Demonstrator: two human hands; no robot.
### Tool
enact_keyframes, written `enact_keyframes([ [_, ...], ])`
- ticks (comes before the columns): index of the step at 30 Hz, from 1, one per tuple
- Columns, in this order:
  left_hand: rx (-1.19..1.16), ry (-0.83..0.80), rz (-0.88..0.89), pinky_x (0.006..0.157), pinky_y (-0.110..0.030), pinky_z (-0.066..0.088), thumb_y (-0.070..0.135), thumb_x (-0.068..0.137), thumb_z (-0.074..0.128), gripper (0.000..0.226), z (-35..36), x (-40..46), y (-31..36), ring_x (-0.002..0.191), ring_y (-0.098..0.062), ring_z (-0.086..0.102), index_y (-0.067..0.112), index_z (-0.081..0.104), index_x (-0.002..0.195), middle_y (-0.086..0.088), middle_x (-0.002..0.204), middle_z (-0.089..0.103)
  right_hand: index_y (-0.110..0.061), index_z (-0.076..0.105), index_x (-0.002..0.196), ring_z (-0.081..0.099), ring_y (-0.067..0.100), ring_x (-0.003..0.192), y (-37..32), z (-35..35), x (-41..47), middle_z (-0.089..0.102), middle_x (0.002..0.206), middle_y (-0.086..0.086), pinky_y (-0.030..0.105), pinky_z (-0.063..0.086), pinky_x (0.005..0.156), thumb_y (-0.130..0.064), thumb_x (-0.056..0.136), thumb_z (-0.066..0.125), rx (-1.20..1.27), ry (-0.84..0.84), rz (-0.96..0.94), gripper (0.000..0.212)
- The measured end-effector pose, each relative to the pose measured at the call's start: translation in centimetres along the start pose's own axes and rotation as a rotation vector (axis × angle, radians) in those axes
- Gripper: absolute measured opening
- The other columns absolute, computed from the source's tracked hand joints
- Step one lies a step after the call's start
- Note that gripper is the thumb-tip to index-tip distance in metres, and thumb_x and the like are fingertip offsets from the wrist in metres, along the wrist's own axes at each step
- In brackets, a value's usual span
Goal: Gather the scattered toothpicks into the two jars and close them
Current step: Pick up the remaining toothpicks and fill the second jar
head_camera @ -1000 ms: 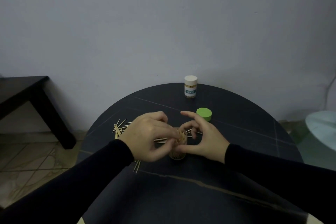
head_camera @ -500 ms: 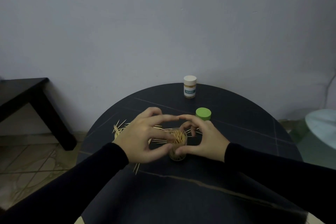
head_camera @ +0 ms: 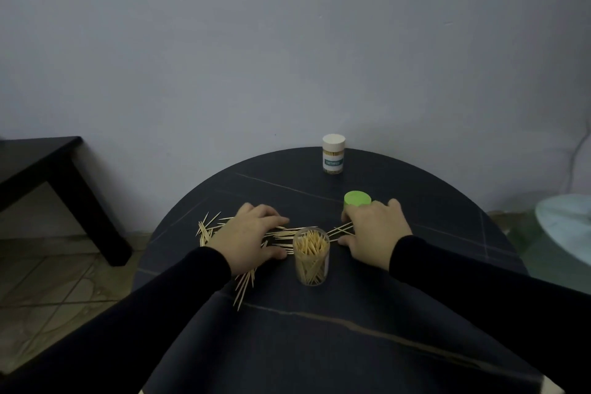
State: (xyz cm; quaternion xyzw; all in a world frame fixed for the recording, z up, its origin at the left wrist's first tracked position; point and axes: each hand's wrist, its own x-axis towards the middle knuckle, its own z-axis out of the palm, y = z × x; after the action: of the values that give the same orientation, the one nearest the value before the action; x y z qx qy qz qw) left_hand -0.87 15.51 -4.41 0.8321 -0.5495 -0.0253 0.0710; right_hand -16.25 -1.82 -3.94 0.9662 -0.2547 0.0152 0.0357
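Two hands lie spread on the round dark table [head_camera: 319,345] as we look down at our work. Our left hand [head_camera: 248,238] rests palm down on the scattered toothpicks [head_camera: 211,227], fingers extended and relaxed, gripping nothing that we can make out. Our right hand [head_camera: 372,230] lies flat as well, fingers loose over a few loose sticks, its fingertips right beside the green lid [head_camera: 357,199]; whether they touch it we cannot tell. Between the two hands stands the open clear jar [head_camera: 311,257], upright and packed with toothpicks, neither hand on it. More sticks trail toward the near edge below the left wrist. At the far rim stands the second jar [head_camera: 333,154], upright with its white cap on, well apart from both hands. A black bench [head_camera: 48,166] stands off to the left against the pale wall.
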Motion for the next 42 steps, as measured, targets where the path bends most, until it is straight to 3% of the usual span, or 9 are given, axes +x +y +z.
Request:
enact_keyframes([
  [4, 0.014, -0.016, 0.025, 0.106, -0.028, 0.032, 0.042, 0.093, 0.054, 0.054, 0.3, 0.9, 0.7, 0.121, -0.011, 0.031, 0.031, 0.039, 0.143, 0.012, 0.142, 0.039, -0.028, 0.06, 0.107, 0.057, 0.017, 0.1, 0.0, 0.3, 0.6, 0.065, 0.102, -0.005, 0.039, 0.031, 0.096, -0.043, 0.093, 0.056, 0.068, -0.087, 0.029, 0.021],
  [10, 0.031, -0.049, -0.006, 0.104, -0.03, 0.035, 0.044, 0.096, 0.045, 0.05, 0.7, 2.1, 1.1, 0.117, -0.013, 0.034, 0.028, 0.042, 0.143, 0.006, 0.135, 0.044, -0.032, 0.063, 0.107, 0.056, 0.012, 0.097, 0.0, 0.6, 0.2, 0.066, 0.098, -0.011, 0.037, 0.03, 0.094, -0.035, 0.096, 0.052, 0.143, 0.026, -0.045, 0.016],
  [16, 0.07, -0.037, 0.043, 0.093, -0.027, 0.038, 0.045, 0.097, 0.042, 0.039, 0.3, 2.1, 1.8, 0.108, -0.012, 0.038, 0.035, 0.053, 0.133, 0.007, 0.124, 0.05, -0.034, 0.048, 0.136, 0.042, 0.017, 0.122, 0.0, 0.7, 0.3, 0.05, 0.133, -0.009, 0.041, 0.028, 0.1, -0.052, 0.096, 0.043, 0.047, 0.03, -0.116, 0.044],
  [22, 0.146, 0.002, 0.089, 0.086, -0.027, 0.04, 0.037, 0.099, 0.043, 0.03, 0.0, 1.8, 2.4, 0.105, -0.013, 0.043, 0.029, 0.067, 0.115, 0.008, 0.121, 0.056, -0.038, 0.065, 0.115, 0.049, 0.014, 0.111, -0.2, 0.6, 0.4, 0.06, 0.12, -0.015, 0.04, 0.027, 0.096, -0.046, 0.097, 0.048, 0.076, 0.03, -0.162, 0.027],
  [27, 0.115, 0.013, 0.052, 0.089, -0.029, 0.043, 0.035, 0.098, 0.045, 0.027, -0.1, 1.8, 2.9, 0.105, -0.014, 0.044, 0.024, 0.064, 0.114, 0.004, 0.117, 0.057, -0.031, 0.063, 0.109, 0.051, 0.015, 0.107, -0.3, 0.2, 0.3, 0.061, 0.113, -0.01, 0.04, 0.027, 0.096, -0.041, 0.098, 0.047, 0.04, -0.002, -0.175, 0.022],
  [35, 0.145, 0.037, 0.084, 0.09, -0.027, 0.044, 0.024, 0.1, 0.042, 0.024, 0.5, 1.9, 3.1, 0.104, -0.015, 0.045, 0.022, 0.058, 0.117, 0.003, 0.113, 0.059, -0.01, 0.047, 0.124, 0.048, 0.028, 0.114, -0.9, 1.0, -0.3, 0.052, 0.125, 0.01, 0.044, 0.028, 0.101, -0.02, 0.099, 0.035, -0.304, -0.049, -0.261, 0.03],
  [42, 0.167, 0.069, 0.1, 0.087, -0.027, 0.044, 0.026, 0.099, 0.044, 0.024, 0.5, 1.8, 3.1, 0.104, -0.015, 0.044, 0.023, 0.059, 0.116, 0.004, 0.115, 0.057, -0.008, 0.046, 0.124, 0.048, 0.029, 0.113, -0.9, 1.1, -0.4, 0.053, 0.123, 0.011, 0.045, 0.027, 0.102, -0.018, 0.1, 0.029, -0.345, -0.015, -0.279, 0.031],
])
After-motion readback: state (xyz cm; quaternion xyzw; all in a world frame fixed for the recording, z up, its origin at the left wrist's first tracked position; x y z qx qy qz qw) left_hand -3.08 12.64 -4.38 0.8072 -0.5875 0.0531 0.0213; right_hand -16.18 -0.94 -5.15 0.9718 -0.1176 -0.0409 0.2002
